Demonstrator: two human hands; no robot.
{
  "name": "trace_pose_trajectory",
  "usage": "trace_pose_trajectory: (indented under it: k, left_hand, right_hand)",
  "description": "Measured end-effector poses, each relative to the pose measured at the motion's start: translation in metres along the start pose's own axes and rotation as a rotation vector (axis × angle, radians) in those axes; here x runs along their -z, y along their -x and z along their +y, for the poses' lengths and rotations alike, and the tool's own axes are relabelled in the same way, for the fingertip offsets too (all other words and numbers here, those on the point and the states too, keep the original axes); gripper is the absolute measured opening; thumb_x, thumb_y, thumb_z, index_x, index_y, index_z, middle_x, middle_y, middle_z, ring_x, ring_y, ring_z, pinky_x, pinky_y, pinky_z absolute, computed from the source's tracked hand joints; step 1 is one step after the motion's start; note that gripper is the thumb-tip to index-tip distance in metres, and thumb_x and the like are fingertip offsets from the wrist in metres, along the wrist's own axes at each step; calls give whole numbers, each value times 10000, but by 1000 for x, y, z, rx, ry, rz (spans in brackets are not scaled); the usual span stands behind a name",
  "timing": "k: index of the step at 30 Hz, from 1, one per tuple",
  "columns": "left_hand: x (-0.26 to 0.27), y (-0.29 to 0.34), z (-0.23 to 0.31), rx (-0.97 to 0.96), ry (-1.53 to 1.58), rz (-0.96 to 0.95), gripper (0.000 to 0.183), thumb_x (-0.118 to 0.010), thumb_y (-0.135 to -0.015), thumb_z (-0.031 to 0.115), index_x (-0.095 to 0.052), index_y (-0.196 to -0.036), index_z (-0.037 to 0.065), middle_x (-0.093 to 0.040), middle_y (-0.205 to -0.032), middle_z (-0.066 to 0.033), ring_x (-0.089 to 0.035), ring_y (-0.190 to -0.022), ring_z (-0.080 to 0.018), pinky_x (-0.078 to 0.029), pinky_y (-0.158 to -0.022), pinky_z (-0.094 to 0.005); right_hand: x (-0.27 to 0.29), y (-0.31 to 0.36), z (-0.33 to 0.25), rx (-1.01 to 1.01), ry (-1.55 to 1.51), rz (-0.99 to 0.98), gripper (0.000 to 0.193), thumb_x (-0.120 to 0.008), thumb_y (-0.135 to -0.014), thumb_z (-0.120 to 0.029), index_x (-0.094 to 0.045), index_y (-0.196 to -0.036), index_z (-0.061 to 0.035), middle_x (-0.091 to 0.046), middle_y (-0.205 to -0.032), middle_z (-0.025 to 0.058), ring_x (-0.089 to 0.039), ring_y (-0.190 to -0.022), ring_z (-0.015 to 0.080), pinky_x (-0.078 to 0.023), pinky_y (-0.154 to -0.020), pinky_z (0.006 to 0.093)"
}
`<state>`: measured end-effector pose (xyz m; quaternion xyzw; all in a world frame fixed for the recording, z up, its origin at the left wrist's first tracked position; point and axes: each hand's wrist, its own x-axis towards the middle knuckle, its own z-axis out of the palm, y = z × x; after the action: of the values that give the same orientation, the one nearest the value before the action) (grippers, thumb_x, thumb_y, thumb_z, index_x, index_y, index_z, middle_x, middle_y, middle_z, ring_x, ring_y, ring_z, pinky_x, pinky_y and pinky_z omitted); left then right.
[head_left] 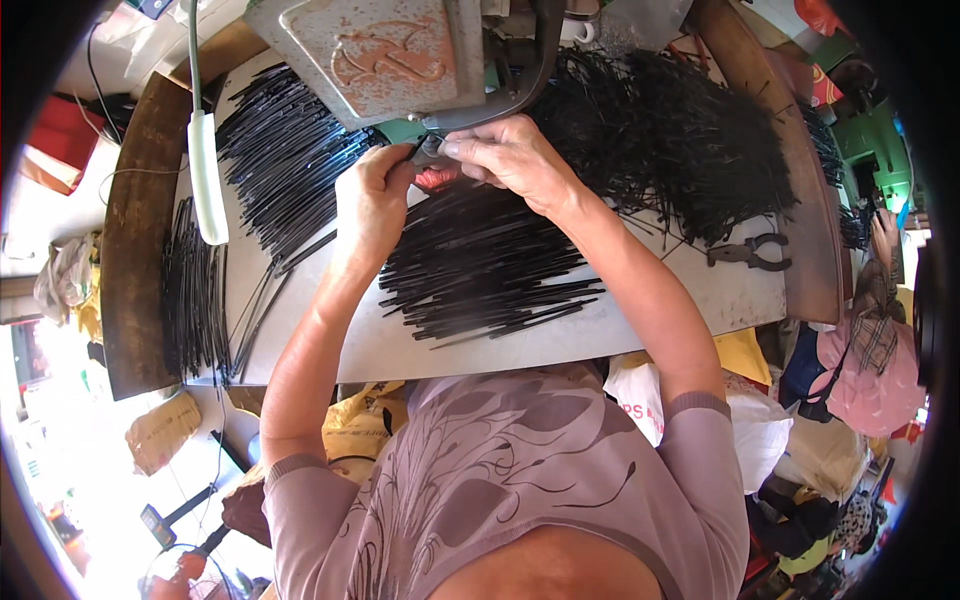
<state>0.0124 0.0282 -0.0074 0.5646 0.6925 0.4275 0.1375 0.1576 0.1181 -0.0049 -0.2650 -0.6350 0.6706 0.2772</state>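
Observation:
My left hand (pixel 370 195) is raised below the head of a worn grey metal machine (pixel 370 60), thumb and fingers pinched together at a small dark piece. Close beside it, my right hand (pixel 525 165) is closed too, its fingertips at the same spot under the machine. What each hand grips is too small and partly hidden to name. Just below my hands lies a pile of thin black rods (pixel 480 265) on the pale tabletop (pixel 345 350). Something red (pixel 435 179) shows between my hands.
More black rods (pixel 290 160) lie at the left, and a tangled heap of them (pixel 690 140) at the right. Dark-handled pliers (pixel 750 252) rest near the right edge. A white tube lamp (pixel 207 180) hangs at left. Another person (pixel 870 360) sits at far right beside a green machine (pixel 875 165).

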Motion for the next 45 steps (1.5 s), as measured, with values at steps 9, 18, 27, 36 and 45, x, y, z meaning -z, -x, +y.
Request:
trace_pose_trajectory:
  k: [9, 18, 27, 36, 45]
  left_hand:
    - [2, 0, 4, -205, -283, 27, 162, -540, -739, 60, -580, -882, -4, -554, -717, -154, -562, -681, -305, -440, -593, -344]
    - [2, 30, 35, -75, 21, -245, 184, -546, -799, 125, -584, -904, -21, -535, -654, -93, -521, -487, -118, -408, -456, -253]
    - [42, 30, -38, -242, -590, -101, 26, -548, -708, 32, -535, -716, 10, -488, -796, -124, -486, -781, -304, -421, -642, -382]
    - [33, 8, -14, -287, -418, 36, 145, -510, -777, 35, -510, -922, 49, -488, -792, -128, -504, -655, -293, -421, -554, -347]
    - [14, 10, -2, -170, -253, -3, 172, -517, -779, 63, -569, -941, 35, -515, -739, -135, -526, -641, -290, -421, -572, -342]
  right_hand:
    - [-2, -1, 5, -29, 19, 14, 162, -548, -789, -145, -605, -750, 1, -401, -514, -52, -313, -447, 19, -217, -387, 178]
    - [-2, 0, 7, -87, -122, -53, 210, -532, -818, -194, -604, -817, 4, -431, -538, -42, -365, -471, 23, -260, -398, 164]
    - [23, 8, 2, -228, -163, 91, 192, -530, -823, -178, -592, -848, 2, -446, -576, -27, -336, -433, 23, -228, -362, 163]
    - [21, 9, 7, -141, -515, 303, 207, -545, -769, -30, -492, -923, 98, -580, -862, 175, -608, -774, 276, -521, -693, 341]
    - [-3, 10, 7, -92, -674, 333, 146, -543, -780, -12, -532, -896, 76, -576, -923, 176, -573, -901, 281, -475, -812, 392]
